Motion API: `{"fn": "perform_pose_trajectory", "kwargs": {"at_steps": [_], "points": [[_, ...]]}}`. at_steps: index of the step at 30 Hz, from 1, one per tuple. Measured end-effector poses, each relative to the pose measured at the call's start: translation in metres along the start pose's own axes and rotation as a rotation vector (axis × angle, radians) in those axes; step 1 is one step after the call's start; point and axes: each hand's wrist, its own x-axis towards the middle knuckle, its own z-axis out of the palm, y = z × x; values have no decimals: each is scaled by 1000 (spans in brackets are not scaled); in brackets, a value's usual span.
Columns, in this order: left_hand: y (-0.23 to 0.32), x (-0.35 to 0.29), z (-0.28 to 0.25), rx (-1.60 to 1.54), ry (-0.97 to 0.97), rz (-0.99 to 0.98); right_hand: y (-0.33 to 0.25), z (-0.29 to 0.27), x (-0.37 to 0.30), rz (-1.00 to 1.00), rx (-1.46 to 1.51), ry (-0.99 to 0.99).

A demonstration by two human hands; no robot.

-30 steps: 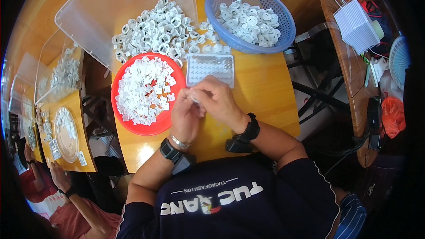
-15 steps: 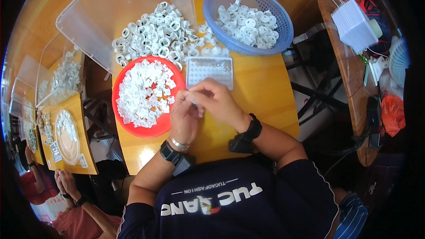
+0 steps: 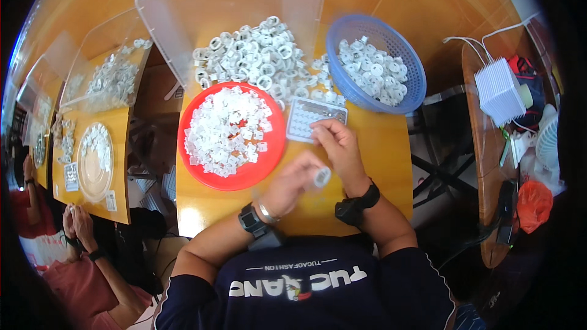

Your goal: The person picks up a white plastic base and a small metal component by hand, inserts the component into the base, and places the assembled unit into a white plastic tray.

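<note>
My left hand, a little blurred, is closed round a small white round plastic part whose ring-shaped end sticks out to the right. Above and to its right, my right hand has thumb and forefinger pinched together at the near right edge of a white gridded tray. Whatever lies between those fingertips is too small to make out. Rows of small cells fill the tray, with tiny shiny pieces toward its far side. Left of it, a red round basin holds a heap of small white square pieces.
White ring-shaped parts are piled behind the basin, before a clear plastic bin. A blue basket with white round parts stands far right on the yellow table. Another person's hands are at the left.
My hands were together and have come apart. The right one has gone to the tray's edge; the left one holds the white part lower down. The whole view has shifted.
</note>
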Motion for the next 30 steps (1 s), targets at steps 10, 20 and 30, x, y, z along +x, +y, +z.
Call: {"fn": "perform_pose_trajectory", "kwargs": {"at_steps": [10, 20, 30], "points": [[5, 1, -7, -38, -276, -64, -20, 40, 51, -496, -897, -297], [18, 4, -13, -131, -210, 29, -9, 61, 71, -625, -1114, -581], [16, 3, -13, -182, -229, 19, 2, 67, 74, -721, -1135, -576]]}}
